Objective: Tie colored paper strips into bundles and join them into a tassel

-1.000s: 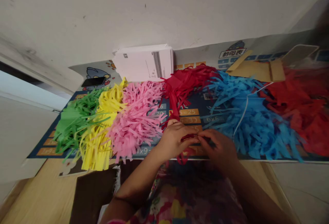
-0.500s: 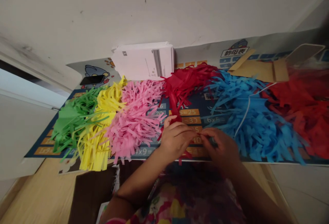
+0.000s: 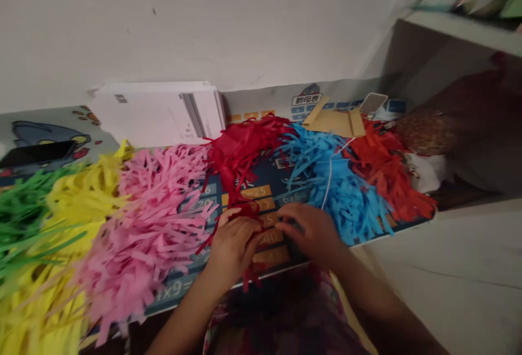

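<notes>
Fringed red paper [image 3: 248, 140] lies at the middle of the printed mat [image 3: 171, 292], with a strand running down to my left hand [image 3: 233, 243]. My left hand is closed round that red paper, and a few red strips hang below it. Just to the right, my right hand [image 3: 310, 230] has thumb and forefinger brought near each other by the end of the red strand; whatever lies between the fingertips is too small to make out. Pink fringed paper [image 3: 163, 203] is left of my hands, blue fringed paper [image 3: 346, 197] to the right.
Yellow [image 3: 81, 197] and green [image 3: 24, 203] fringed bunches lie at the left, an orange-red one [image 3: 387, 170] at the right. Behind stand a white stack [image 3: 150, 113], a black phone [image 3: 38, 154] and tan card [image 3: 332, 122]. A white string [image 3: 329, 175] crosses the blue bunch. A shelf [image 3: 460, 29] rises at right.
The view has swung right, so the shelf now shows and the green bunch is partly cut off. My right fingertips have drawn slightly away from my left hand.
</notes>
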`<state>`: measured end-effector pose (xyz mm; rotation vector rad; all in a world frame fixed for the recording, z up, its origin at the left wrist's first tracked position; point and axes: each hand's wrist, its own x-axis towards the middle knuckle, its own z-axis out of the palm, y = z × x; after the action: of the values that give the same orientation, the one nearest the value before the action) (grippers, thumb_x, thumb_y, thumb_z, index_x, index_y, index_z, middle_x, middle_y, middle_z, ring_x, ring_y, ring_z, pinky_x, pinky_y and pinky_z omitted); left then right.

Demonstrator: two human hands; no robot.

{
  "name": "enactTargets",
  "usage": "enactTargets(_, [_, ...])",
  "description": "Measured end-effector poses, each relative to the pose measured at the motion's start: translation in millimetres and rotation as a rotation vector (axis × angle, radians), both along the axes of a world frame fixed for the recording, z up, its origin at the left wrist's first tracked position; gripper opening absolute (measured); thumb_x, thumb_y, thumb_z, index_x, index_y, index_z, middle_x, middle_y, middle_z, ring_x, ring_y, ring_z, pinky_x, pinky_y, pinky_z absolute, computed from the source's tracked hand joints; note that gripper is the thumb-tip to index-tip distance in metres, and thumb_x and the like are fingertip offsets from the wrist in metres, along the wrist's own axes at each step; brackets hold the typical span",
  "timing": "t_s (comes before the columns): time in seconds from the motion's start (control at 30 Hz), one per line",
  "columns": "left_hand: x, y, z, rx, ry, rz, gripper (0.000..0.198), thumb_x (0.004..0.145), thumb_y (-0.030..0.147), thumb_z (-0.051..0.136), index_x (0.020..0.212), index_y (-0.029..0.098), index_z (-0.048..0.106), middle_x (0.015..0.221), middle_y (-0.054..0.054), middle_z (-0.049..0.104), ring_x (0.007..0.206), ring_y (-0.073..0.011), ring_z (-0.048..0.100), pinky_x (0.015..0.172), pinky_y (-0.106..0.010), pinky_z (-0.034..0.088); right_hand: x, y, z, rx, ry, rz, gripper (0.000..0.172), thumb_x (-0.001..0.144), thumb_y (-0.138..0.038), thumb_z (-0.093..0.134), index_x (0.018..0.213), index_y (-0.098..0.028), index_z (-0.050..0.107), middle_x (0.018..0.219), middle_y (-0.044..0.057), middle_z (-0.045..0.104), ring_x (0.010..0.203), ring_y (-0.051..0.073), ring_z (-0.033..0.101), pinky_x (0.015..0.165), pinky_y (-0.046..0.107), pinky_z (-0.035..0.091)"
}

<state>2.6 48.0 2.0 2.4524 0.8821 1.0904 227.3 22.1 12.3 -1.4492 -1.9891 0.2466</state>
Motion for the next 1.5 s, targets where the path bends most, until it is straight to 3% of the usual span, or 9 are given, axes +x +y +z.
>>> enactTargets(0.2, [-10, 8, 5.5, 0.073, -0.110, -0.049, 0.004, 0.094, 0.022, 0.063, 0.093, 0.022, 0.067, 0.080, 0.002, 0.074, 0.072, -0.0123, 0.070, 0.089, -0.031, 0.051, 158, 90, 43.3, -0.335, -0.192, -0.836, 0.030, 0.095, -0.034, 0.053, 0.104, -0.015, 0.075, 0.110, 0.017, 0.072, 0.105, 0.028, 0.066, 0.090, 0.037, 0.046])
enactTargets(0.33, [-7, 7, 8.4, 0.084, -0.166, 0.018, 0.011, 0.094, 0.019, 0.060, 0.097, 0.022, 0.070, 0.086, -0.001, 0.075, 0.081, -0.0146, 0.072, 0.083, -0.029, 0.055, 190, 133, 39.4, -0.450, -0.162, -0.975, 0.032, 0.085, -0.035, 0.067, 0.089, -0.004, 0.075, 0.100, 0.029, 0.071, 0.103, 0.038, 0.066, 0.084, 0.044, 0.048])
enactTargets(0.43, [-10, 4, 9.6, 0.044, -0.193, 0.056, 0.016, 0.093, 0.017, 0.058, 0.098, 0.022, 0.073, 0.090, -0.004, 0.074, 0.083, -0.0150, 0.071, 0.074, -0.026, 0.057, 188, 138, 33.6, -0.448, -0.091, -1.011, 0.026, 0.082, -0.033, 0.071, 0.092, -0.009, 0.074, 0.100, 0.020, 0.072, 0.098, 0.031, 0.067, 0.083, 0.043, 0.051])
enactTargets(0.57, [-20, 1, 10.9, -0.098, -0.259, 0.161, 0.015, 0.091, 0.023, 0.062, 0.092, 0.023, 0.076, 0.087, -0.003, 0.075, 0.079, -0.0157, 0.071, 0.071, -0.026, 0.057, 178, 115, 51.4, -0.314, 0.017, -0.965, 0.019, 0.087, -0.030, 0.062, 0.091, -0.014, 0.072, 0.096, 0.014, 0.073, 0.096, 0.027, 0.068, 0.082, 0.038, 0.051])
enactTargets(0.67, [-21, -3, 13.4, -0.331, -0.377, 0.258, 0.010, 0.085, 0.028, 0.068, 0.087, 0.022, 0.076, 0.084, -0.003, 0.076, 0.077, -0.0164, 0.071, 0.071, -0.026, 0.057, 132, 85, 64.5, -0.218, 0.157, -0.799, 0.026, 0.093, -0.036, 0.050, 0.092, -0.017, 0.069, 0.096, 0.013, 0.074, 0.091, 0.025, 0.069, 0.073, 0.035, 0.052])
enactTargets(0.77, [-14, -7, 15.8, -0.631, -0.566, 0.313, 0.017, 0.078, 0.035, 0.075, 0.079, 0.018, 0.073, 0.075, -0.001, 0.074, 0.067, -0.0142, 0.066, 0.064, -0.024, 0.053, 51, 48, 63.6, -0.313, 0.387, -0.359, 0.026, 0.090, -0.043, 0.054, 0.078, -0.023, 0.064, 0.076, 0.005, 0.074, 0.066, 0.018, 0.068, 0.058, 0.029, 0.053])
enactTargets(0.83, [-11, -9, 15.9, -0.786, -0.700, 0.290, 0.024, 0.074, 0.040, 0.078, 0.078, 0.017, 0.071, 0.071, 0.000, 0.071, 0.063, -0.0123, 0.063, 0.062, -0.023, 0.050, -2, 23, 60.3, -0.497, 0.424, 0.082, 0.022, 0.084, -0.039, 0.063, 0.071, -0.022, 0.065, 0.063, 0.002, 0.070, 0.056, 0.016, 0.064, 0.054, 0.026, 0.050])
enactTargets(0.9, [-11, -12, 15.2, -0.880, -0.785, 0.258, 0.029, 0.070, 0.042, 0.082, 0.079, 0.016, 0.070, 0.069, 0.002, 0.068, 0.061, -0.0106, 0.060, 0.061, -0.022, 0.048, -39, 9, 57.5, -0.543, 0.414, 0.242, 0.023, 0.084, -0.039, 0.063, 0.070, -0.021, 0.066, 0.060, 0.000, 0.068, 0.055, 0.015, 0.063, 0.054, 0.024, 0.048])
enactTargets(1.5, [-22, -21, 19.1, -0.799, -0.638, 0.241, 0.023, 0.074, 0.037, 0.079, 0.080, 0.016, 0.072, 0.075, -0.003, 0.072, 0.068, -0.0138, 0.063, 0.066, -0.024, 0.050, -68, 9, 42.8, -0.531, 0.550, 0.151, 0.017, 0.080, -0.037, 0.066, 0.073, -0.021, 0.066, 0.062, 0.000, 0.069, 0.054, 0.015, 0.064, 0.051, 0.025, 0.049])
